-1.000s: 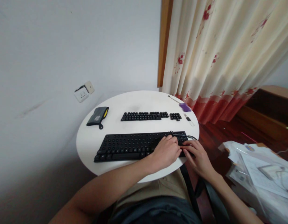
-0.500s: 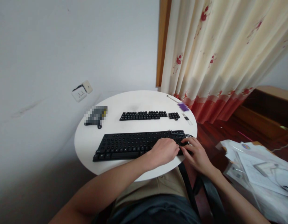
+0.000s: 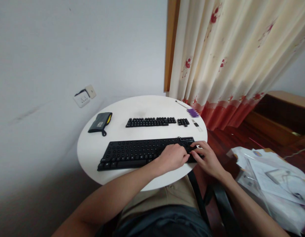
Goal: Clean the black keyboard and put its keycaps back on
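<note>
A black keyboard lies along the front of the round white table. Much of it shows bare key positions, while wide keycaps sit along its front row. My left hand is curled over its right part, fingers bent down and mostly hidden by the back of the hand; whatever they hold cannot be seen. Over the keyboard's right end, my right hand has bent fingers, thumb and forefinger apart, close to my left fingertips. Behind the keyboard, loose black keycaps stand in rows, with a smaller group of keycaps to their right.
A dark grey pouch with a yellow edge lies at the table's left. A thin brush-like tool, a blurred purple item and a small black-and-clear item lie at the right. Plastic-wrapped papers are beside the table.
The view has shifted slightly. My right thumb and forefinger have parted a little from my left fingertips; both hands remain over the keyboard's right part.
</note>
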`<state>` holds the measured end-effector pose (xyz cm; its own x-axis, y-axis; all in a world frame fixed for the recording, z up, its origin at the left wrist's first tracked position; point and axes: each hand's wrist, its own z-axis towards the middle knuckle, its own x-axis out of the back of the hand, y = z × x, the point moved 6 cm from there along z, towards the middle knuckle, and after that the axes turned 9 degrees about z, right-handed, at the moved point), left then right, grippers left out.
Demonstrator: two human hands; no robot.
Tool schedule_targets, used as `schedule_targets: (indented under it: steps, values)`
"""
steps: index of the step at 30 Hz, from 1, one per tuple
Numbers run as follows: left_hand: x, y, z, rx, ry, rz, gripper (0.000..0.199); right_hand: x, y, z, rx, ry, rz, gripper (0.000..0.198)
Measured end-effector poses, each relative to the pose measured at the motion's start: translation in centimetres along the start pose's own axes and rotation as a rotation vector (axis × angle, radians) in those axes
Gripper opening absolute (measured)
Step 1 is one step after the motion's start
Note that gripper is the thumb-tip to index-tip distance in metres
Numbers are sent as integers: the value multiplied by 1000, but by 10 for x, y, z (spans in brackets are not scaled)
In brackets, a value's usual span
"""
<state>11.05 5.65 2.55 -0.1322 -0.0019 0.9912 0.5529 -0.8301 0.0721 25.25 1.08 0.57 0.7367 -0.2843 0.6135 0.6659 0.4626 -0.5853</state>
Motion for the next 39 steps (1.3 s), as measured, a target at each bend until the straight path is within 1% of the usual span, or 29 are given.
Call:
schedule_targets:
  steps: [2, 4, 5, 9, 11, 13, 18, 22, 25, 28, 30, 33, 36, 39]
  values:
    - [3, -2, 3, 7, 65, 8, 39, 9, 14, 17, -16, 80, 29, 20]
    - [8, -4, 5, 15, 133, 19, 40, 15, 35, 39, -40, 151, 26, 21]
    - [10, -5, 6, 22, 155, 18, 40, 16, 47, 50, -58, 155, 0, 22]
    - [12, -11, 6, 53, 172, 6, 39, 5, 91, 88, -106, 57, -131, 28]
    - [12, -12, 6, 54, 176, 8, 39, -2, 106, 99, -107, 7, -202, 29]
    - [12, -13, 5, 48, 182, 11, 38, -7, 114, 105, -87, -26, -263, 30]
    - [12, -12, 4, 32, 184, 3, 38, -13, 120, 108, -38, -65, -343, 30]
    - [12, -10, 4, 22, 175, -2, 38, -13, 118, 108, -19, -41, -341, 23]
    - [12, -10, 4, 22, 165, 1, 38, -12, 112, 108, 30, -43, -283, 19]
    - [12, -11, 5, 28, 163, -6, 39, -13, 108, 109, 74, -96, -175, 17]
    - [12, -12, 5, 38, 167, -12, 39, -13, 109, 109, 56, -114, -124, 16]
    - [11, -13, 6, 50, 171, -16, 39, -12, 113, 108, 13, -105, -101, 17]
    - [10, -14, 6, 56, 168, -17, 39, -7, 112, 103, -33, -44, -53, 22]
    - [10, -13, 6, 53, 162, -25, 39, 6, 101, 93, -71, 54, 14, 25]
